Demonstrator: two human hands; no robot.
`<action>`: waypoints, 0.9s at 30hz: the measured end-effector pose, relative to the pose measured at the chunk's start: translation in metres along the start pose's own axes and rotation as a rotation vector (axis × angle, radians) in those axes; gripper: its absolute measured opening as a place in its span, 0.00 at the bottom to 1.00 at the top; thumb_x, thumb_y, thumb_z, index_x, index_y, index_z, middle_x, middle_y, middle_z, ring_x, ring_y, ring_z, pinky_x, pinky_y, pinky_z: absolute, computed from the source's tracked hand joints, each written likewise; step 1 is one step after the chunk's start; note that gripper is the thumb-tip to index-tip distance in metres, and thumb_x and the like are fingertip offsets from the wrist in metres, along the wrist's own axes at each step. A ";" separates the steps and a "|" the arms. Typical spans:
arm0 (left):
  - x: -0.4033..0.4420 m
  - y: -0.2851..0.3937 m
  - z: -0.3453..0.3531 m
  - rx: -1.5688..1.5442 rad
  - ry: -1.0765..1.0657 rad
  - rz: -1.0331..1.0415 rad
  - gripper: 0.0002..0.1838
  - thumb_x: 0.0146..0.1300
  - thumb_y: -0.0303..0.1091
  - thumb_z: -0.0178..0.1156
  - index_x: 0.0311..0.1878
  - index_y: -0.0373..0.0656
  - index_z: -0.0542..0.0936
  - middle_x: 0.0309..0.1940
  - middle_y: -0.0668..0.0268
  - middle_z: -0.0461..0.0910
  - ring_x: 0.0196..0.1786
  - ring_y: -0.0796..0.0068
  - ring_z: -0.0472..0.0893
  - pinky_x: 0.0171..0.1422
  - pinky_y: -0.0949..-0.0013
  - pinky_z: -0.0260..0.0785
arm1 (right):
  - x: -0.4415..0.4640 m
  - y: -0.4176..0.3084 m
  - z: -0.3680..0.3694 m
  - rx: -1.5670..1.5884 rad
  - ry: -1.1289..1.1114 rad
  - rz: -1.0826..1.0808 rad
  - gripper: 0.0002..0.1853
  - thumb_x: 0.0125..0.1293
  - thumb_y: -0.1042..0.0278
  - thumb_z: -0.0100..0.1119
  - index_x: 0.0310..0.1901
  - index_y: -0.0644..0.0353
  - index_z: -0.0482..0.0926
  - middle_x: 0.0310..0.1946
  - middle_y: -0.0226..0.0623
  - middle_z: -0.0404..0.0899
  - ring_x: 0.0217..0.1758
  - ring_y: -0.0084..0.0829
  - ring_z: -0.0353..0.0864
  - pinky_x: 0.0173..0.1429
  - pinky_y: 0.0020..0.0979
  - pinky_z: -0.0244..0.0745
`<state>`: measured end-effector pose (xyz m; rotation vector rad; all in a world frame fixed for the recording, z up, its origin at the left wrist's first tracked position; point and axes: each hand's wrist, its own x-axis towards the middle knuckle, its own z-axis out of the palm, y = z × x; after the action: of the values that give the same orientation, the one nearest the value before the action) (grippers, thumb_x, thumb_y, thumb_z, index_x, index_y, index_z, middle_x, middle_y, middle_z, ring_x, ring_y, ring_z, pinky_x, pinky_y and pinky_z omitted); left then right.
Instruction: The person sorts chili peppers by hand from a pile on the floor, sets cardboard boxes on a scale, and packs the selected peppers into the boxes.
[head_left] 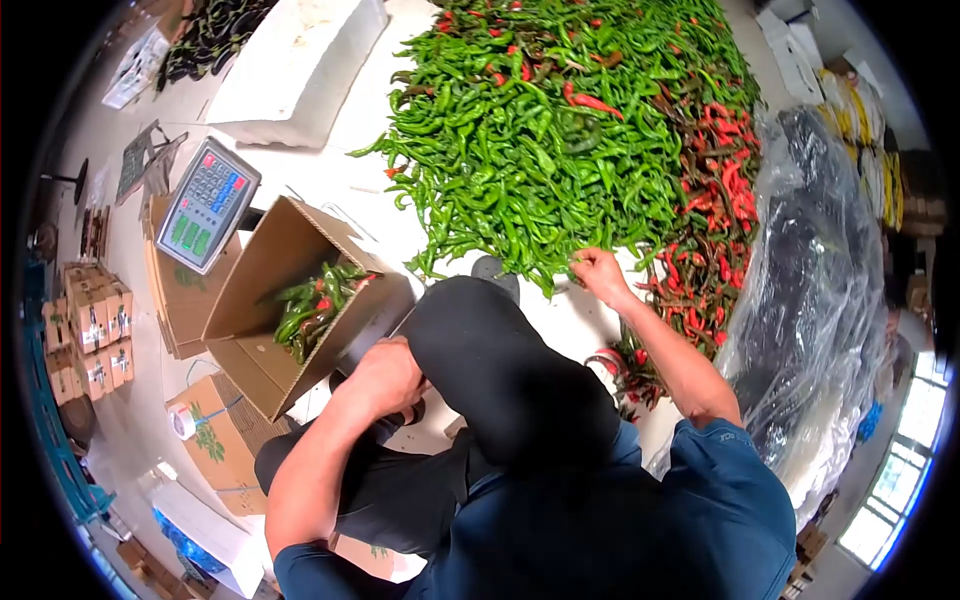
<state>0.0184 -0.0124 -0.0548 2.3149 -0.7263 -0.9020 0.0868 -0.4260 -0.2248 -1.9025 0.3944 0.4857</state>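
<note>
A large heap of green peppers (520, 140) covers the floor in front of me, with red and dark peppers (715, 180) along its right side. My right hand (597, 275) is at the heap's near edge, its fingers curled together; what they hold, if anything, is too small to tell. My left hand (388, 375) is closed beside my knee, near the open cardboard box (255, 290), its fingertips hidden. Inside that tilted box lie some green and red peppers (318, 305).
A digital scale (208, 205) stands behind the box at the left. A white foam box (295, 70) lies beyond it. Clear plastic sheeting (810, 330) runs along the right. Closed cartons (225, 430) sit at the lower left, and stacked cartons (95, 330) stand farther left.
</note>
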 end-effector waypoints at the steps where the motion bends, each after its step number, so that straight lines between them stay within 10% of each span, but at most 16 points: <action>1: 0.000 0.001 0.002 0.019 0.025 -0.008 0.05 0.51 0.27 0.63 0.32 0.41 0.80 0.30 0.53 0.82 0.40 0.47 0.82 0.43 0.50 0.75 | -0.013 0.011 -0.011 -0.038 0.002 0.050 0.11 0.65 0.66 0.64 0.39 0.67 0.81 0.19 0.30 0.77 0.17 0.21 0.72 0.23 0.26 0.69; 14: 0.009 -0.003 0.018 0.055 0.050 -0.122 0.12 0.58 0.31 0.63 0.46 0.45 0.82 0.43 0.51 0.83 0.48 0.44 0.81 0.50 0.50 0.76 | -0.088 0.076 0.016 0.067 -0.156 0.331 0.07 0.61 0.75 0.65 0.38 0.65 0.78 0.21 0.27 0.73 0.18 0.19 0.69 0.20 0.24 0.64; 16: 0.011 0.008 0.001 0.074 -0.155 -0.289 0.25 0.54 0.25 0.62 0.58 0.47 0.79 0.55 0.53 0.81 0.58 0.45 0.78 0.57 0.53 0.74 | -0.091 0.075 0.007 -0.048 -0.169 0.282 0.08 0.59 0.74 0.63 0.40 0.65 0.80 0.23 0.26 0.74 0.23 0.18 0.69 0.25 0.25 0.66; 26: 0.012 -0.009 0.007 0.057 -0.043 -0.183 0.16 0.60 0.28 0.61 0.52 0.40 0.81 0.50 0.51 0.83 0.54 0.46 0.80 0.56 0.55 0.73 | -0.131 0.116 -0.120 -0.313 0.057 0.183 0.11 0.59 0.66 0.64 0.41 0.63 0.85 0.31 0.41 0.84 0.35 0.31 0.82 0.44 0.33 0.77; 27: 0.011 -0.015 0.012 0.122 -0.108 -0.196 0.15 0.60 0.25 0.60 0.52 0.38 0.80 0.51 0.50 0.82 0.55 0.46 0.79 0.59 0.56 0.72 | -0.144 0.115 -0.140 -0.405 0.027 0.061 0.13 0.62 0.68 0.64 0.45 0.67 0.82 0.29 0.31 0.81 0.31 0.23 0.78 0.37 0.28 0.75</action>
<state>0.0213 -0.0126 -0.0766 2.4938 -0.6207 -1.1056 -0.0724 -0.5919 -0.1959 -2.2945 0.3943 0.6158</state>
